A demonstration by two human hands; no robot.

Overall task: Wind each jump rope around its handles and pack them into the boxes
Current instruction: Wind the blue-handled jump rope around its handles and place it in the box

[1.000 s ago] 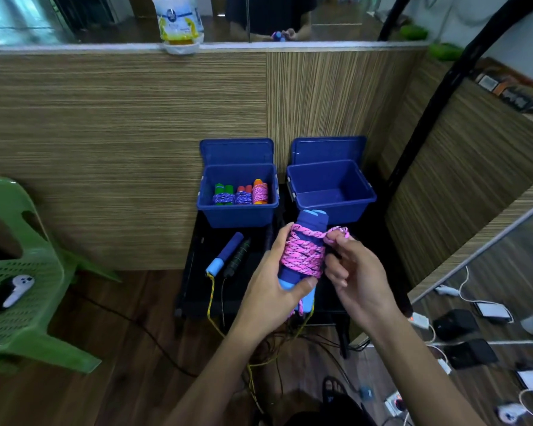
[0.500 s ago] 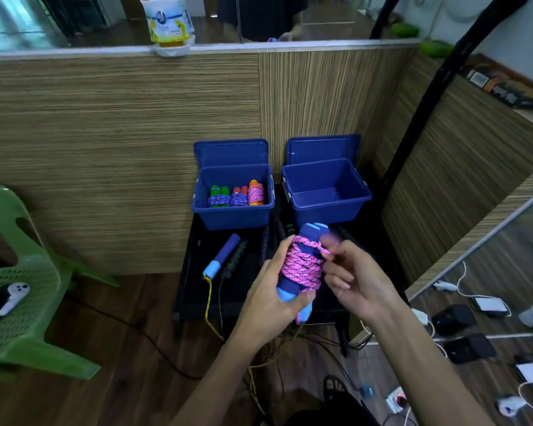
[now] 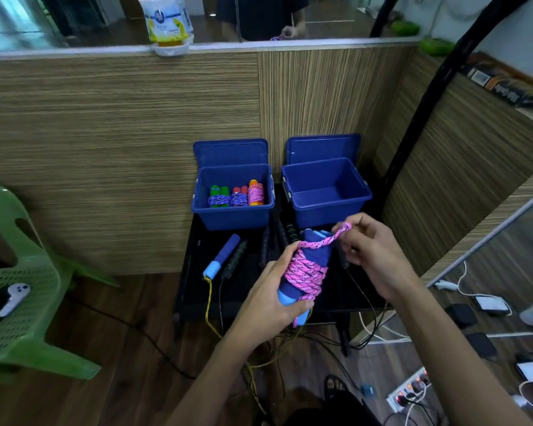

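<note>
My left hand (image 3: 270, 298) grips a pair of blue jump-rope handles (image 3: 313, 256) wrapped in pink rope (image 3: 305, 272), held over the black table (image 3: 194, 281). My right hand (image 3: 373, 256) pinches the loose pink loop at the top of the handles. Behind stand two open blue boxes: the left box (image 3: 233, 215) holds three wound ropes (image 3: 236, 196), the right box (image 3: 330, 210) shows only its blue floor. A blue-handled rope with a yellow cord (image 3: 220, 258) and black handles (image 3: 236, 259) lie unwound on the table.
A green plastic chair (image 3: 19, 272) with a white controller (image 3: 13, 298) stands at the left. A wood-panel partition (image 3: 120, 149) rises behind the boxes. Cables, a power strip (image 3: 410, 388) and phones lie on the floor at the right. A black pole (image 3: 425, 96) leans at the right.
My right hand has pulled the pink rope end up into a loop above the handle tops. The bundle has tilted slightly in my left hand.
</note>
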